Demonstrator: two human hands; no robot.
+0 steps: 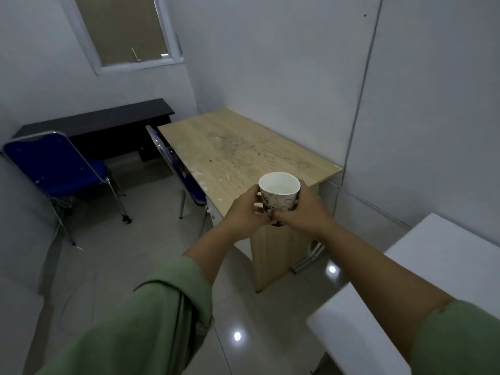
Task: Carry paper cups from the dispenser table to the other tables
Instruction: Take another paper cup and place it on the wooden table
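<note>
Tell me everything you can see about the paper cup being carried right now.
The paper cup is a small, white-lined cup with a rolled rim and a light outer wall printed with dark, small drawings. It stands upright, mouth open; I cannot tell whether it holds anything. The left hand and right hand clasp its sides and lower part, thumbs meeting in front. It is held in the air over the near end of the light wooden table, not resting on it.

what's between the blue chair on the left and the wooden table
In the head view, a second blue chair stands between the left blue chair and the wooden table, against the table's edge.
</note>
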